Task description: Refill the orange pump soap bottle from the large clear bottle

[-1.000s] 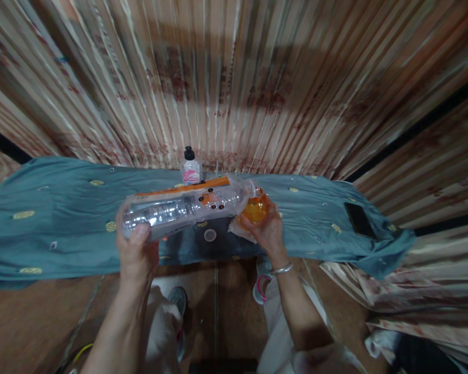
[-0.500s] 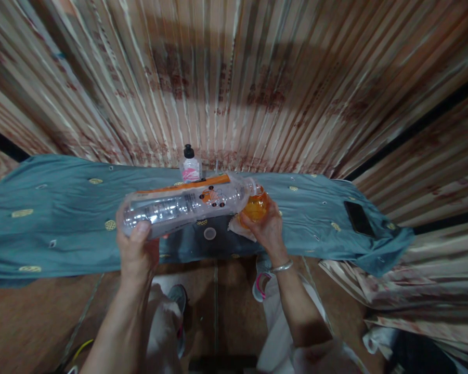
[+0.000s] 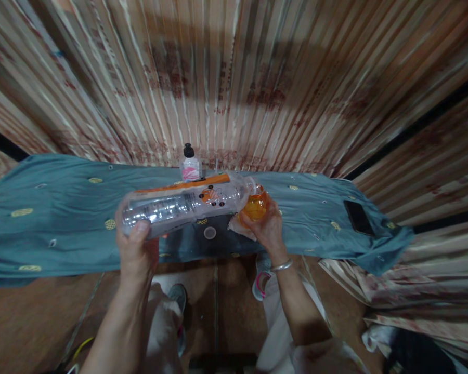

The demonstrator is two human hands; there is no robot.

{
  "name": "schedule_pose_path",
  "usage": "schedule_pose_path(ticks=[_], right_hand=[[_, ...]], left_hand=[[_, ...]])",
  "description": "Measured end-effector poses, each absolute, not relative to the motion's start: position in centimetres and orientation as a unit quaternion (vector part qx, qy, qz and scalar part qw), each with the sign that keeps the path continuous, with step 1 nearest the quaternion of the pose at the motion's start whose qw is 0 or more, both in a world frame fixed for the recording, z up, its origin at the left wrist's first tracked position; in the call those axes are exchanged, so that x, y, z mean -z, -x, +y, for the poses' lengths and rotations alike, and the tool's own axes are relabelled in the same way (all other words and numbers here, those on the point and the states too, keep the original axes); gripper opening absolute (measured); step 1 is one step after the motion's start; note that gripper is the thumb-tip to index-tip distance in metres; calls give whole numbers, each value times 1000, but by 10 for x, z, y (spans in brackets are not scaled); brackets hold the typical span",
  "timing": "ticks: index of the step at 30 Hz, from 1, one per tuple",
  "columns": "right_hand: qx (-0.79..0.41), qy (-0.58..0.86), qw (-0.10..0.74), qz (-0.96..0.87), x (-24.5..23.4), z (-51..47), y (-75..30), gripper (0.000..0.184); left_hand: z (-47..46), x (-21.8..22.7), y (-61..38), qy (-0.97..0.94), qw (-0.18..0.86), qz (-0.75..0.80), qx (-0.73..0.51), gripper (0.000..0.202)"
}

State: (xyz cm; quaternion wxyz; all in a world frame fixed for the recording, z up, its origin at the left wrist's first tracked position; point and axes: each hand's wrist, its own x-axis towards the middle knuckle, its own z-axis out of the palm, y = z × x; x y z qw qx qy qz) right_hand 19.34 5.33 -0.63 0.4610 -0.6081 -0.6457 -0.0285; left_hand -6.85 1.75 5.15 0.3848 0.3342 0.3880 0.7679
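Observation:
My left hand (image 3: 139,249) is closed around the base of a large clear plastic bottle (image 3: 179,208) with an orange-striped label. The bottle lies almost level, its uncapped neck tilted slightly up to the right in the picture and its mouth at the opening of a small orange bottle (image 3: 256,205). My right hand (image 3: 268,226) is wrapped round that orange bottle; its lower part is hidden by my fingers. A whitish cloth or wipe (image 3: 239,228) shows just below the right hand. Whether liquid passes between the two mouths I cannot make out.
A narrow table under a teal cloth (image 3: 70,208) spans the view. On it are a clear bottle with a black cap (image 3: 190,163), a small round cap (image 3: 209,232) and a black phone (image 3: 359,218). A pleated curtain (image 3: 226,78) hangs behind.
Almost nothing differs. Both hands and both bottles keep their places, with only a very slight shift of the view.

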Motion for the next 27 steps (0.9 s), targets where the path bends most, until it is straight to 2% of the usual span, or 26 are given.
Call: schedule_pose_path(ticks=[3, 9, 22, 27], right_hand=[[30, 615, 461, -640, 7, 54, -193, 74], [22, 618, 458, -639, 5, 53, -193, 74], [-1, 620, 465, -632, 4, 51, -193, 75], [17, 608, 469, -640, 4, 52, -193, 73]], left_hand=[[17, -52, 67, -328, 382, 391, -770, 67], [16, -51, 69, -344, 390, 392, -759, 50], [17, -47, 71, -351, 395, 370, -764, 48], [18, -48, 71, -347, 389, 373, -767, 55]])
